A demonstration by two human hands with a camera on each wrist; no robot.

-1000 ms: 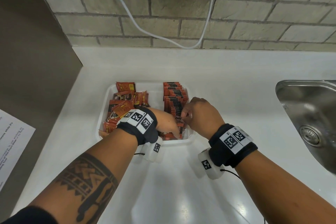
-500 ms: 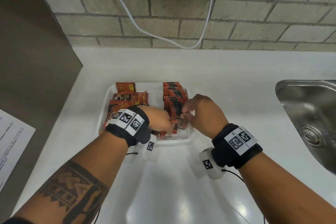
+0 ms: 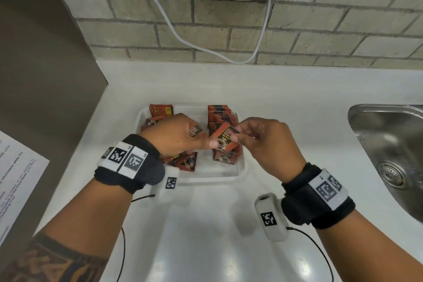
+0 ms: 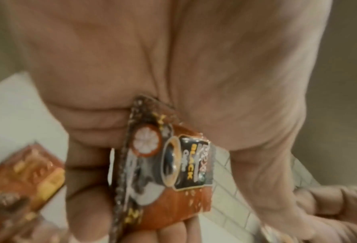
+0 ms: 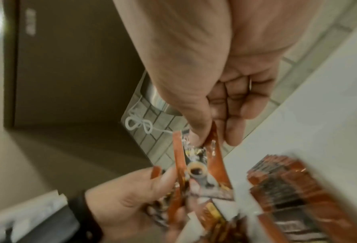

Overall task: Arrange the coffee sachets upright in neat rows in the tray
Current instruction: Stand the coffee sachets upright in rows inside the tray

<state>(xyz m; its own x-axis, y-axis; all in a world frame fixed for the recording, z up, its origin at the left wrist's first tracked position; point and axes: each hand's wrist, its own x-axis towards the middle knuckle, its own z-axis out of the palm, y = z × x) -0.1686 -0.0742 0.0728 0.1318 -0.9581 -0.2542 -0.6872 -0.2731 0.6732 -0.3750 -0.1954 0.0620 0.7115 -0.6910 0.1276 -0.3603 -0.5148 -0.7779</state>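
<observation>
A white tray (image 3: pixel 207 180) sits on the counter. Several orange-and-black coffee sachets stand in an upright row (image 3: pixel 220 117) along its right side, and loose sachets (image 3: pixel 160 111) lie piled on its left. Above the tray my left hand (image 3: pixel 206 141) grips a small bunch of sachets (image 4: pixel 173 172), thumb pressed on the top one. My right hand (image 3: pixel 238 134) pinches the upper corner of that sachet (image 3: pixel 225 137) between thumb and forefinger. In the right wrist view the pinched sachet (image 5: pixel 200 164) hangs between both hands, with the row (image 5: pixel 287 180) beside it.
A steel sink (image 3: pixel 389 144) is set into the counter at the right. A printed sheet (image 3: pixel 18 178) hangs on the brown panel (image 3: pixel 45 64) at the left. A white cable (image 3: pixel 174 34) loops down the brick wall behind the tray.
Both hands rose from the tray's front part. The left hand came up with sachets in it, and the right hand now pinches one of them above the tray.
</observation>
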